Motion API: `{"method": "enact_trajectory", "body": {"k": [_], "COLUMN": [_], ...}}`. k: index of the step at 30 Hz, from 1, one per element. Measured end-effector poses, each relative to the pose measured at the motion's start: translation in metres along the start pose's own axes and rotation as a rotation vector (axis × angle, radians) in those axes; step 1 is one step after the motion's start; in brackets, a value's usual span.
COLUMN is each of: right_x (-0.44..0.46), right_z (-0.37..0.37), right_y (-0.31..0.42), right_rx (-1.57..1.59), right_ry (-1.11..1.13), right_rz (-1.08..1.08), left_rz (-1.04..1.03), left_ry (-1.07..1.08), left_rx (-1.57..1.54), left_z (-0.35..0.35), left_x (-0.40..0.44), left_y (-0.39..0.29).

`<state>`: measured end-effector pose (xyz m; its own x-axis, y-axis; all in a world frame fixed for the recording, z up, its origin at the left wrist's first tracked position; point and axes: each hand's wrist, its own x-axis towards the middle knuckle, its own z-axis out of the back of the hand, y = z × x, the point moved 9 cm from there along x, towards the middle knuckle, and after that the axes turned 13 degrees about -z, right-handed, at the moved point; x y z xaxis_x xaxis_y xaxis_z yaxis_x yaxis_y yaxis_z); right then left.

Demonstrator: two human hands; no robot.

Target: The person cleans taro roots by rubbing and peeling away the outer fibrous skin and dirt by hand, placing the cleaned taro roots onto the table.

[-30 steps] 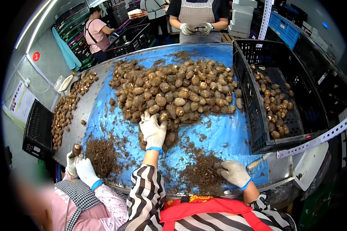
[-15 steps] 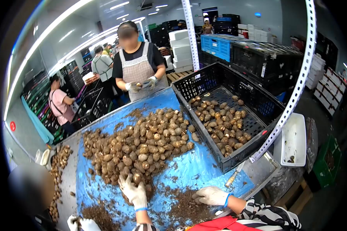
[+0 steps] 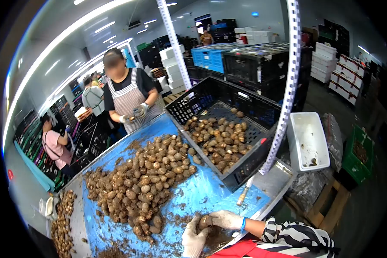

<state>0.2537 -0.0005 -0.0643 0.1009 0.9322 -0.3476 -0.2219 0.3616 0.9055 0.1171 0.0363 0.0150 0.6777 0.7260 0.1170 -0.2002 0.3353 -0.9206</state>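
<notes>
In the head view, my gloved left hand point(image 3: 195, 238) is curled round one side of a brown, hairy taro point(image 3: 205, 222) near the table's front edge. From the right, my gloved right hand point(image 3: 228, 219) grips the same taro with its fingers. Behind them a large heap of small taros point(image 3: 137, 185) lies on a blue plastic sheet point(image 3: 210, 185) strewn with dirt and root fibres. A knife point(image 3: 245, 191) with a pale handle rests on the sheet beyond my right hand.
A black crate point(image 3: 241, 172) partly filled with taros stands at the table's far right, beside a perforated metal post point(image 3: 288, 94). Right of it are a white bin point(image 3: 309, 142) and a green crate point(image 3: 357, 155). A co-worker point(image 3: 129, 94) in an apron stands opposite, handling something.
My left hand has come from the heap toward my right hand, and a taro is now between them. My right hand has left the debris pile. The view has turned right.
</notes>
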Motion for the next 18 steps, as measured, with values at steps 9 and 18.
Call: {"method": "enact_trajectory", "body": {"k": [9, 18], "right_x": [-0.076, -0.13], "right_z": [0.021, 0.037], "right_y": [0.01, -0.021], "right_rx": [-0.07, 0.197], "right_ry": [-0.06, -0.283], "right_rz": [0.023, 0.106], "left_rz": [0.027, -0.018], "left_ry": [0.387, 0.619], "left_rx": [-0.184, -0.332], "left_z": [-0.05, -0.095], "left_x": [-0.014, -0.022], "left_y": [-0.043, -0.036]}}
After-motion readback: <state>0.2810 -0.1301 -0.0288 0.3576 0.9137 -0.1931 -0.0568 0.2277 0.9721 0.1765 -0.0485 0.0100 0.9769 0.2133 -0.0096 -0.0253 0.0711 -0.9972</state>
